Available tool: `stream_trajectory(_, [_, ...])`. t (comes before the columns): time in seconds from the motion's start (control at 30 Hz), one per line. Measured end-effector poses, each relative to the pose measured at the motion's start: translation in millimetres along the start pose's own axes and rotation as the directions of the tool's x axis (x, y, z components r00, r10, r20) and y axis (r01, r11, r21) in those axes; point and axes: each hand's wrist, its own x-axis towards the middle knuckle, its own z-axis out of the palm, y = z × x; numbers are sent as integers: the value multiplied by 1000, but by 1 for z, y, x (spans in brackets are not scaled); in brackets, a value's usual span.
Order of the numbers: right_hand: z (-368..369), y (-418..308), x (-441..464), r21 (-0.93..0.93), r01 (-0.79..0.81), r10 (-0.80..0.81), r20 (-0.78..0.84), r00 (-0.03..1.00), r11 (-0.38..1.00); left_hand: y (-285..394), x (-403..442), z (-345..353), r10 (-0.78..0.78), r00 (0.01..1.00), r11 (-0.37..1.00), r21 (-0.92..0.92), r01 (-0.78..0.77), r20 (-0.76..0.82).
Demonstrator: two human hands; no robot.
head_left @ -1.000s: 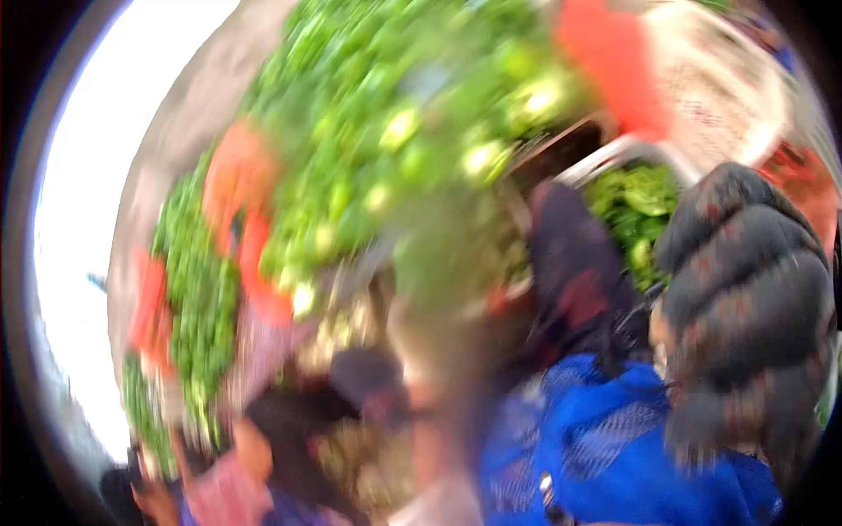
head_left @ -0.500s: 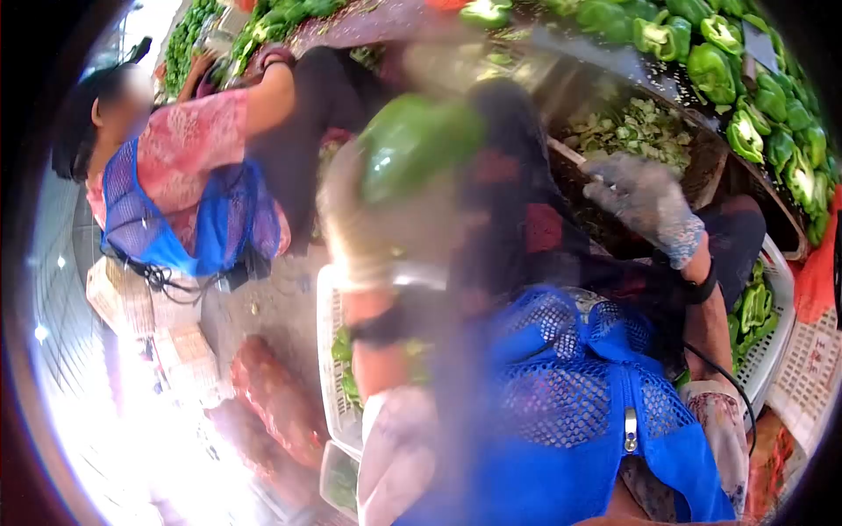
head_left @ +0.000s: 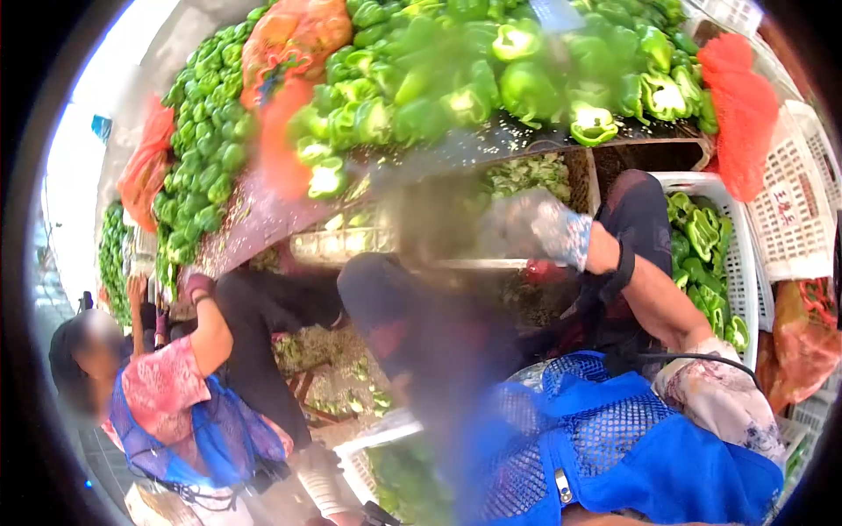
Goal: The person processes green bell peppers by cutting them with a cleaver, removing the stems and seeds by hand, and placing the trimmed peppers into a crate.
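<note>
My right hand [head_left: 531,223], in a pale glove with a patterned cuff, is over the front edge of the work surface. Motion smears its fingers, so I cannot tell what they hold, if anything. Chopped pale green pieces [head_left: 531,175] lie in a bin just beyond it. Low at the lower left, my left hand [head_left: 314,469] shows mainly as a whitish glove and cuff beside the crate [head_left: 355,460] of green peppers. Its fingers cannot be made out. Cut and whole green peppers [head_left: 526,92] are heaped on the dark table [head_left: 491,145].
A co-worker [head_left: 175,394] in a blue mesh vest sits at the left, by a long pile of whole green peppers [head_left: 206,140]. Red net bags [head_left: 294,39] lie among the heaps. A white crate [head_left: 744,254] of cut peppers stands at my right, near stacked crates [head_left: 794,188].
The view has swung, showing more of the table. My left hand, earlier raised with a green pepper, is now down at the lower left with no pepper visible. My right hand appears farther left.
</note>
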Motion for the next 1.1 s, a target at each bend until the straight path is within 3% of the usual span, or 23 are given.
stream_trajectory(0.07, [-9,26,15,-89,-33,23,-113,993,995,81,-3,39,305,925,951,18,-309,-227])
stream_trajectory(0.1, [-6,46,31,-80,-79,68,-130,989,994,111,12,45,759,639,619,449,-645,-128])
stream_trajectory(0.13, [-3,65,47,-70,-124,112,-146,983,990,138,17,58,704,696,685,396,-612,-141])
stream_trajectory(0.17, [11,89,67,12,-172,172,-94,981,985,185,8,84,659,718,751,145,-644,-225])
stream_trajectory(0.23, [9,98,96,40,-127,132,-433,891,991,229,27,112,836,534,548,140,-825,-125])
stream_trajectory(0.27, [12,103,115,62,-142,155,-446,881,988,257,25,134,744,658,620,-247,-744,-114])
stream_trajectory(0.3, [18,108,135,79,-153,172,-460,871,985,275,32,153,830,551,533,-174,-828,-84])
stream_trajectory(0.33, [27,108,158,6,-284,264,-391,882,959,293,39,173,899,434,427,-111,-898,-51])
stream_trajectory(0.4, [42,107,193,-166,-507,455,-274,848,846,320,53,215,845,533,513,-341,-788,38])
stream_trajectory(0.43, [44,106,196,-245,-485,412,-295,862,840,330,68,235,728,650,562,-734,-381,220])
stream_trajectory(0.47, [45,105,200,-322,-464,368,-315,875,825,332,85,258,715,650,576,-745,-336,260])
stream_trajectory(0.53, [85,115,211,-398,-530,364,-421,831,749,314,119,300,779,572,577,-651,-493,258])
stream_trajectory(0.6, [42,100,190,-294,-460,418,-196,887,838,292,154,327,788,525,580,-677,-454,322])
stream_trajectory(0.67, [20,99,178,190,-386,421,-206,883,903,273,178,341,785,498,581,-718,-384,369])
stream_trajectory(0.7, [3,91,173,458,-401,492,-95,865,793,273,178,345,791,489,577,-717,-392,369])
stream_trajectory(0.77, [0,94,162,478,-137,292,-267,919,868,284,170,349,805,468,569,-694,-440,363])
stream_trajectory(0.83, [-9,70,153,762,-230,461,-100,882,605,293,159,350,822,442,556,-676,-483,361])
stream_trajectory(0.97, [12,56,155,550,-286,372,-49,927,785,291,160,348,853,390,505,-735,-453,347])
stream_trajectory(1.07, [64,70,183,469,-96,268,-314,911,878,277,165,349,840,460,514,-693,-506,287])
stream_trajectory(1.1, [40,51,178,440,-91,255,-329,909,893,272,168,348,831,493,523,-662,-536,257])
